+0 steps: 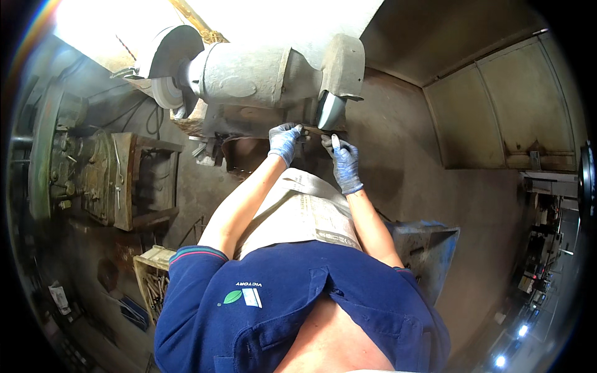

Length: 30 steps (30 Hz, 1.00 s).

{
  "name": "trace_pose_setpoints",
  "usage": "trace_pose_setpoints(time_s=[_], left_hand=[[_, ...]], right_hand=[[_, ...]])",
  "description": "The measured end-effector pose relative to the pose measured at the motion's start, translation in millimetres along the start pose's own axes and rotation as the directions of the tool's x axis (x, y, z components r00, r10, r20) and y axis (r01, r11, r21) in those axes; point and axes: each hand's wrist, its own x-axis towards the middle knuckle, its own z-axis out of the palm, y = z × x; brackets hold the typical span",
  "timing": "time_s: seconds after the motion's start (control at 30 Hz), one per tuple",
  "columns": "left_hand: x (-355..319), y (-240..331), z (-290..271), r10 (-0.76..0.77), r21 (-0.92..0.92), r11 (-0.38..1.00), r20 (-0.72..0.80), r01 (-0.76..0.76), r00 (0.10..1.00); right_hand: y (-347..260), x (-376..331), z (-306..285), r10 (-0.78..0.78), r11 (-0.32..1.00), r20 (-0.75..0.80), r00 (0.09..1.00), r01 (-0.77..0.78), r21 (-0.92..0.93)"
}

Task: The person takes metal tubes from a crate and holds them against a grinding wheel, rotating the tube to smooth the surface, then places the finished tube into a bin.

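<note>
My left hand (285,142), in a blue and grey work glove, is closed with its fingertips on one end of a slim, brownish metal piece (316,130). At its other end, the gloved fingers of my right hand (343,160) pinch the same piece. It lies level between them, just below the right-hand wheel (331,112) of a bench grinder (245,74). Whether it touches the wheel I cannot tell. The piece is small and partly hidden by my fingers, so its exact kind does not show.
The grinder's left wheel (166,93) sits under a curved guard. A rusty machine (99,174) stands at left. A crate of metal pieces (152,264) is by my left elbow, a blue-edged metal bin (429,233) by my right. Metal panels (504,105) stand at far right.
</note>
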Motion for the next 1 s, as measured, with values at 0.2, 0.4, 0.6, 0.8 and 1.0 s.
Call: trace_pose_setpoints(time_s=[0.2,0.4,0.6,0.8,1.0], left_hand=[[0,8,-18,0.052,-0.003,0.999,0.041,-0.052,0.998],[-34,7,-36,0.074,-0.058,0.996,0.238,-0.062,0.968],[-67,11,-44,0.166,0.036,0.982,0.328,-0.187,0.93],[-71,14,-45,0.146,-0.007,0.988,0.359,-0.154,0.922],[-73,34,-26,0.012,0.097,0.994,0.331,-0.047,0.944]], right_hand=[[3,-2,14,0.038,0.996,0.038,0.999,-0.041,0.082],[-4,-34,10,-0.282,0.947,0.152,0.947,0.3,-0.113],[-51,-67,15,-0.456,0.63,0.379,0.805,0.593,-0.502],[-67,-78,12,-0.473,0.548,0.432,0.768,0.64,-0.538],[-74,-86,13,-0.483,0.5,0.474,0.737,0.676,-0.541]])
